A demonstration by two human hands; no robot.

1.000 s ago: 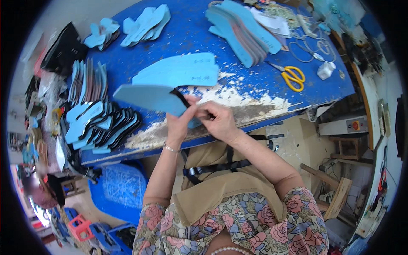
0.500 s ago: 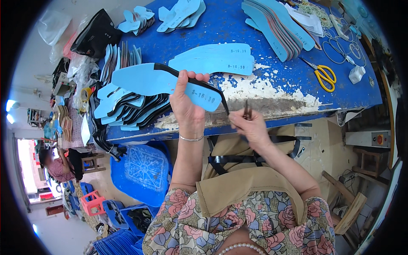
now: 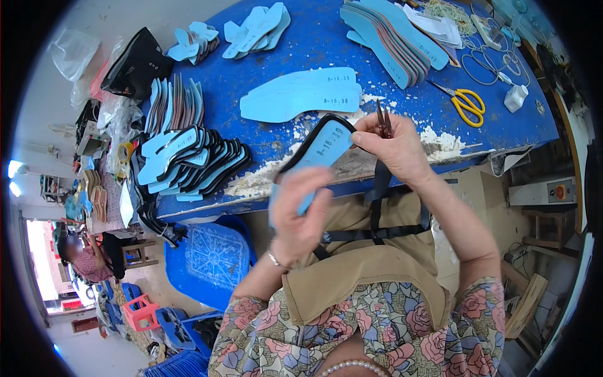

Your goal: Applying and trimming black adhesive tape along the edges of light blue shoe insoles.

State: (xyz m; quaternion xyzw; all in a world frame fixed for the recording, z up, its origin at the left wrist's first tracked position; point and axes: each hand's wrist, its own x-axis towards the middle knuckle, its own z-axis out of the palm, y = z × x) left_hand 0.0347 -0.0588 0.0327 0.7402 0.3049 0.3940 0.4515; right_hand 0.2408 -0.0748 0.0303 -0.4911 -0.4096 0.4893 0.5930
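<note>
My left hand (image 3: 296,217), smeared by motion, is closed around the lower end of a blue insole (image 3: 331,146). A black strip (image 3: 304,147) runs along the insole's edge and round its upper end. At that end my right hand (image 3: 399,151) pinches the edge between thumb and finger. Dark thread snips (image 3: 384,120) are held in the same hand, blades pointing up. Below it hangs a black band (image 3: 381,179). Flat blue insoles (image 3: 298,97) lie overlapped just beyond my hands. A pile of black-edged insoles (image 3: 210,166) sits to the left.
The blue table (image 3: 414,88) has worn, flaking paint. Yellow-handled scissors (image 3: 468,107) lie at the right, near a tangled cord (image 3: 490,63). Stacked insoles (image 3: 399,47) stand at the back. A blue crate (image 3: 210,261) sits below the table's left side; a person (image 3: 94,257) sits far left.
The insole has turned, its printed end now pointing up and right. My left hand has moved down to its lower end. My right hand has risen to its upper end with the snips.
</note>
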